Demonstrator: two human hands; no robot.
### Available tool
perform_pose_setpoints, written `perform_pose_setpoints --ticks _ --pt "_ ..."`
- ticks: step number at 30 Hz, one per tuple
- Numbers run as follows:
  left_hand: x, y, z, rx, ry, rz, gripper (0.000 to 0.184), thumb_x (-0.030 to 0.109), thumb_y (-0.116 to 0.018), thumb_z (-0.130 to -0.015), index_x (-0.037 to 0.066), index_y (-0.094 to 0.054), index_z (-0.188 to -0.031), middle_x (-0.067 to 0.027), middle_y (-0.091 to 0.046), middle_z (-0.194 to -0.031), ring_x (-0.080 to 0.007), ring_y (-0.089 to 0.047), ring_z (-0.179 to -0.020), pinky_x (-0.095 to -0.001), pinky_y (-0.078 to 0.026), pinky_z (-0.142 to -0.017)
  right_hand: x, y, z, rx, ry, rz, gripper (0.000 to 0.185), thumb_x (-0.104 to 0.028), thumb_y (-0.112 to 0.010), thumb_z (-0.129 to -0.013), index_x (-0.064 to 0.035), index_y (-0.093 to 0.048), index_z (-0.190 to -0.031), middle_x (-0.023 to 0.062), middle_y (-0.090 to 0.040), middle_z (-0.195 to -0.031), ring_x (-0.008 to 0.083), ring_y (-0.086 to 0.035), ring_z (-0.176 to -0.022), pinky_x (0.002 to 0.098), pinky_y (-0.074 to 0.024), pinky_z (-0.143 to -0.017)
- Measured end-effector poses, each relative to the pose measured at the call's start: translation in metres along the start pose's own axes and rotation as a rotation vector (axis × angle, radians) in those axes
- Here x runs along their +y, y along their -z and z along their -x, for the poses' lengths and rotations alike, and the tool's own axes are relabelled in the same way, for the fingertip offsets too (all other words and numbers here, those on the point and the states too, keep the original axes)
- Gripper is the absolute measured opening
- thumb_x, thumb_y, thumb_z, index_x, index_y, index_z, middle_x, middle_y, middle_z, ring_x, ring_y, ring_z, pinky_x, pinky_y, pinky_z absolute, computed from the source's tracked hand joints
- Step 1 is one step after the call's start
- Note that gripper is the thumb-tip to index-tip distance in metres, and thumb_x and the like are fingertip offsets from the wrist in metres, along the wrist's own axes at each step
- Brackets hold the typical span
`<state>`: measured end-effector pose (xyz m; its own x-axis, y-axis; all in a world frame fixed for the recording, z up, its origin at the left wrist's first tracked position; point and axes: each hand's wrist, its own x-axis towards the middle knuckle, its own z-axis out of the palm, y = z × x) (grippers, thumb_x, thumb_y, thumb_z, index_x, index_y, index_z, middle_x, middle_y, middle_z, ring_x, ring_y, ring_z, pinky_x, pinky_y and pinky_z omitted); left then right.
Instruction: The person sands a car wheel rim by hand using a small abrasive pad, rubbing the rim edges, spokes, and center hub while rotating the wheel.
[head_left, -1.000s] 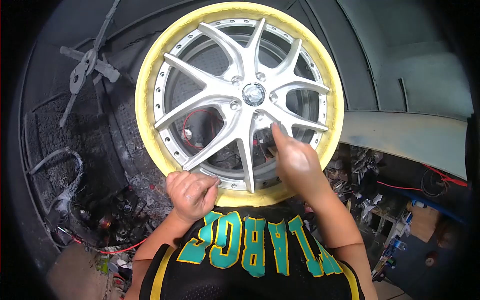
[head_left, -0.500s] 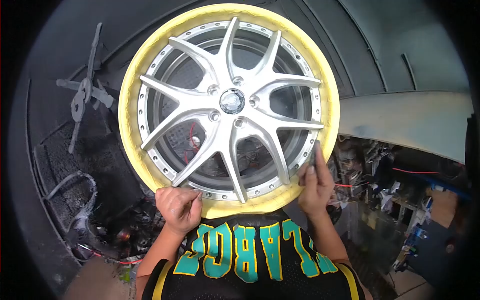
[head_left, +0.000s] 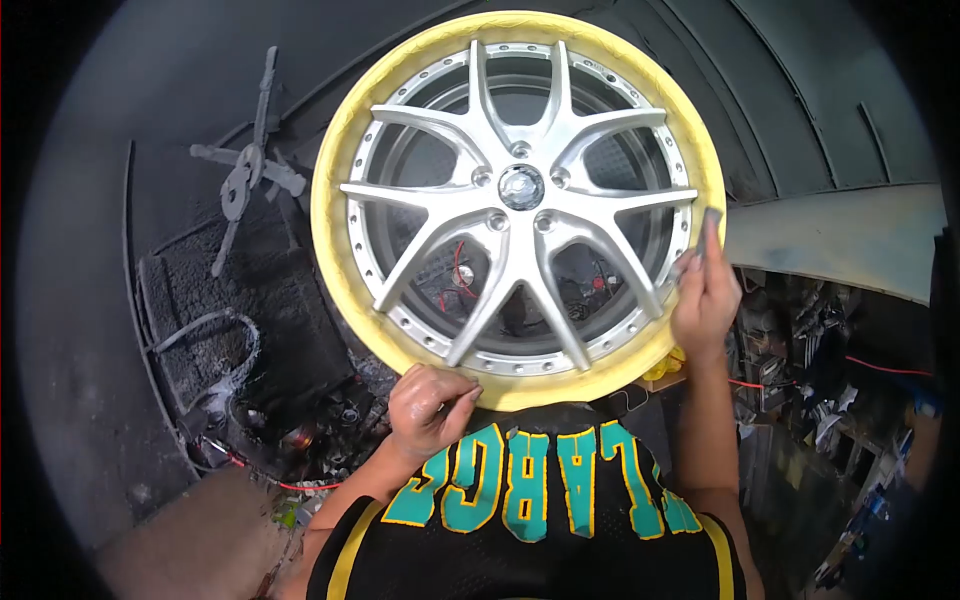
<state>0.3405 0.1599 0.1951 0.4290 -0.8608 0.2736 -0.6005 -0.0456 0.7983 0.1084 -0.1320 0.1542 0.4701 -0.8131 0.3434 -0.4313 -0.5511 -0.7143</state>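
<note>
A silver multi-spoke wheel rim [head_left: 521, 240], its outer lip wrapped in yellow masking tape [head_left: 333, 250], faces me above my lap. My left hand [head_left: 428, 408] is closed on the taped edge at the bottom left, the fingers curled and the thumb pointing right. At the lower right edge is my right hand [head_left: 708, 300], its fingers pinched around a small dark grey piece [head_left: 711, 222] that shows at the fingertips. What this piece is made of, I cannot make out. A chrome-like cap [head_left: 521, 187] fills the wheel's center.
A grey, dust-covered metal stand with crossed arms [head_left: 250, 175] is at the left. Below it lie a dark textured block [head_left: 200, 285] and a looped hose [head_left: 250, 335]. A cluttered shelf [head_left: 830, 410] and a pale panel [head_left: 840, 235] are to the right.
The wheel has turned a little counterclockwise, and my right hand has moved up with its right edge. My left hand stays at the bottom left. The whole view has shifted.
</note>
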Motion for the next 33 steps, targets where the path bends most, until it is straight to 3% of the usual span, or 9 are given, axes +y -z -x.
perform_pose_setpoints --ticks 6,10,13,14,22,23,26,27,33 --pt "-0.002 0.012 -0.011 0.1 -0.087 -0.117 0.021 -0.006 -0.085 -0.078 0.006 -0.073 -0.092 -0.0068 -0.072 -0.078 -0.0233 -0.062 -0.061 -0.0366 -0.046 -0.062 0.024 0.006 -0.06 0.151 0.197 0.152 0.056 0.004 -0.053 -0.102 -0.0025 -0.056 -0.158 0.0162 -0.073 -0.094 0.0227 -0.07 -0.077 0.0345 -0.057 -0.075" --pt "-0.014 0.026 -0.008 0.176 -0.081 -0.173 0.022 -0.006 -0.086 -0.078 0.006 -0.074 -0.092 -0.006 -0.072 -0.078 -0.0223 -0.063 -0.06 -0.0356 -0.048 -0.064 -0.049 -0.004 -0.045 -0.23 0.016 -0.073 0.059 -0.002 -0.055 -0.104 -0.0103 -0.052 -0.162 0.0143 -0.07 -0.088 0.0246 -0.069 -0.077 0.0368 -0.057 -0.077" --pt "-0.025 0.032 -0.006 0.183 -0.091 -0.182 0.022 -0.005 -0.086 -0.079 0.006 -0.074 -0.092 -0.0058 -0.072 -0.078 -0.0219 -0.064 -0.062 -0.0355 -0.049 -0.066 -0.106 -0.014 -0.022 -0.438 0.029 0.042 0.055 -0.003 -0.06 -0.1 -0.0068 -0.057 -0.155 0.0259 -0.074 -0.102 0.0447 -0.073 -0.09 0.0508 -0.0583 -0.083" --pt "-0.024 0.03 -0.008 0.171 -0.107 -0.202 0.021 -0.005 -0.086 -0.079 0.006 -0.073 -0.092 -0.0057 -0.072 -0.079 -0.0217 -0.065 -0.062 -0.0355 -0.049 -0.066 -0.115 -0.013 -0.017 -0.49 0.034 0.072 0.053 -0.005 -0.059 -0.101 -0.0071 -0.058 -0.154 0.0264 -0.073 -0.105 0.046 -0.072 -0.093 0.053 -0.0574 -0.084" --pt "-0.048 0.028 -0.035 0.047 -0.262 -0.235 0.025 0.0 -0.087 -0.075 0.009 -0.074 -0.095 -0.0045 -0.072 -0.079 -0.0255 -0.067 -0.068 -0.0393 -0.045 -0.064 -0.102 -0.048 -0.017 -0.582 0.092 0.133 0.044 -0.012 -0.054 -0.101 -0.0006 -0.065 -0.142 0.0202 -0.074 -0.1 0.0444 -0.072 -0.09 0.0496 -0.0575 -0.081" --pt "-0.047 0.023 -0.035 0.07 -0.23 -0.193 0.024 0.002 -0.087 -0.076 0.009 -0.075 -0.095 -0.0038 -0.072 -0.08 -0.0246 -0.067 -0.068 -0.0387 -0.045 -0.062 -0.105 -0.054 -0.026 -0.635 0.21 0.413 0.044 -0.007 -0.057 -0.097 -0.0026 -0.068 -0.14 0.0197 -0.075 -0.098 0.0407 -0.074 -0.089 0.049 -0.0587 -0.079" --pt "-0.04 0.011 -0.032 0.063 -0.231 -0.161 0.022 0.004 -0.087 -0.077 0.01 -0.075 -0.094 -0.003 -0.072 -0.08 -0.0235 -0.067 -0.068 -0.0379 -0.045 -0.061 -0.094 -0.056 -0.051 -0.73 0.403 0.699 0.049 -0.006 -0.059 -0.092 -0.0037 -0.069 -0.14 0.0177 -0.075 -0.093 0.0365 -0.075 -0.08 0.0473 -0.0593 -0.07" --pt "-0.04 0.008 -0.032 0.092 -0.215 -0.162 0.02 0.005 -0.087 -0.077 0.011 -0.076 -0.092 -0.0021 -0.072 -0.08 -0.0224 -0.066 -0.067 -0.0372 -0.044 -0.059 -0.091 -0.048 -0.06 -0.771 0.476 0.722 0.052 -0.006 -0.059 -0.09 -0.0034 -0.07 -0.141 0.0161 -0.075 -0.09 0.0334 -0.075 -0.073 0.046 -0.0588 -0.064" --pt "-0.04 0.007 -0.026 0.163 -0.16 -0.118 0.023 0.0 -0.086 -0.075 0.01 -0.074 -0.093 -0.0048 -0.075 -0.082 -0.0252 -0.068 -0.067 -0.0381 -0.046 -0.061 -0.09 -0.04 -0.084 -0.946 0.641 0.856 0.055 -0.005 -0.058 -0.09 -0.0062 -0.068 -0.144 0.012 -0.074 -0.088 0.0311 -0.075 -0.074 0.0446 -0.0588 -0.066"
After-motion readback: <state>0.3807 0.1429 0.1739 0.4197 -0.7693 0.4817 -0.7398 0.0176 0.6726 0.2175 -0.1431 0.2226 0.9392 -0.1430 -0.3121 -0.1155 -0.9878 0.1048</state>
